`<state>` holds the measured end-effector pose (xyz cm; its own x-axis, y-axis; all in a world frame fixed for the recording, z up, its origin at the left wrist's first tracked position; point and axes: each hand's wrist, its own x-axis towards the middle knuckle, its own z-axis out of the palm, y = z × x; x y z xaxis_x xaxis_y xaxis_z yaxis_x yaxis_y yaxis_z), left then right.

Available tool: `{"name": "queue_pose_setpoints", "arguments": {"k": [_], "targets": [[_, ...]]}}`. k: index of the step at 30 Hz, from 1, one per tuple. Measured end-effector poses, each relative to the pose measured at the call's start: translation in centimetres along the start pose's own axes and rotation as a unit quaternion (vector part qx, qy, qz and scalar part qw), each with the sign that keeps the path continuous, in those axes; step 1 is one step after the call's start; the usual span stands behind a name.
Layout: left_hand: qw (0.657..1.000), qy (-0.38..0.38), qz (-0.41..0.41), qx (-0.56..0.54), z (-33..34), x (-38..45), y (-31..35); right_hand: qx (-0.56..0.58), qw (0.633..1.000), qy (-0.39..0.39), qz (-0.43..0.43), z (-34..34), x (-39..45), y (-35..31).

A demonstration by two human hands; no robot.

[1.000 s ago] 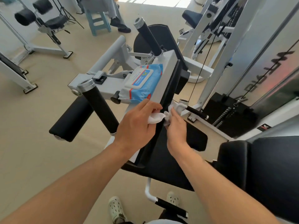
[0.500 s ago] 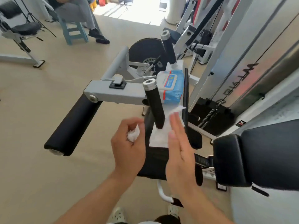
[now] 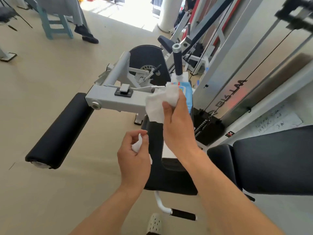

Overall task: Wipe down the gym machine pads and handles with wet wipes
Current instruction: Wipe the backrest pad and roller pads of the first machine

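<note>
My right hand (image 3: pixel 177 122) grips a white wet wipe (image 3: pixel 159 104) wrapped over the near upright black handle of the gym machine; the handle is almost wholly hidden under wipe and hand. Lower left, my left hand (image 3: pixel 135 155) pinches a small crumpled wipe (image 3: pixel 137 145), held apart from the machine. A blue wipe pack (image 3: pixel 187 94) lies on the grey frame (image 3: pixel 116 100) behind my right hand. The far handle (image 3: pixel 177 61) stands upright beyond the pack. A black roller pad (image 3: pixel 59 131) sticks out to the left. A black chest pad (image 3: pixel 169 177) sits below my hands.
A black seat pad (image 3: pixel 271 160) fills the right side. The weight stack (image 3: pixel 208 126) and cables stand behind the machine. A lower handle (image 3: pixel 183 214) juts out by my shoe (image 3: pixel 155 223). A person sits on a blue stool (image 3: pixel 54 26) at the far left, across open beige floor.
My right hand went from flat beside the near handle to gripping a wipe around its top. My left hand dropped lower with its crumpled wipe. The view came closer.
</note>
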<state>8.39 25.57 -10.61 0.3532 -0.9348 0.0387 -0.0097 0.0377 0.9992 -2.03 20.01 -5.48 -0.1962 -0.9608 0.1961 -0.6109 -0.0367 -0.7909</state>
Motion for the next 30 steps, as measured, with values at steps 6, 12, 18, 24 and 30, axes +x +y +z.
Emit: {"name": "queue_pose_setpoints", "arguments": {"k": [6, 12, 18, 24, 30], "targets": [[1.0, 0.0, -0.006, 0.0, 0.2, 0.9, -0.2, -0.098, 0.986, -0.067, 0.119, -0.7, -4.4, 3.6], [0.999, -0.006, -0.033, -0.014, 0.5, 1.1, -0.5, -0.015, 1.0, -0.028, -0.003, -0.7, 0.0, 0.4], [0.998, -0.059, -0.02, -0.032, -0.9, 1.1, -0.4, -0.107, 0.993, -0.017, 0.056, -0.2, -4.1, 4.9], [0.99, -0.078, -0.072, -0.096, -2.8, 1.5, -1.5, -0.015, 0.999, -0.01, 0.031, 0.2, -0.3, 0.6], [0.99, -0.118, -0.044, -0.063, -3.2, 2.4, -0.2, -0.03, 0.999, 0.002, 0.044, 0.4, -1.5, 0.7]]}}
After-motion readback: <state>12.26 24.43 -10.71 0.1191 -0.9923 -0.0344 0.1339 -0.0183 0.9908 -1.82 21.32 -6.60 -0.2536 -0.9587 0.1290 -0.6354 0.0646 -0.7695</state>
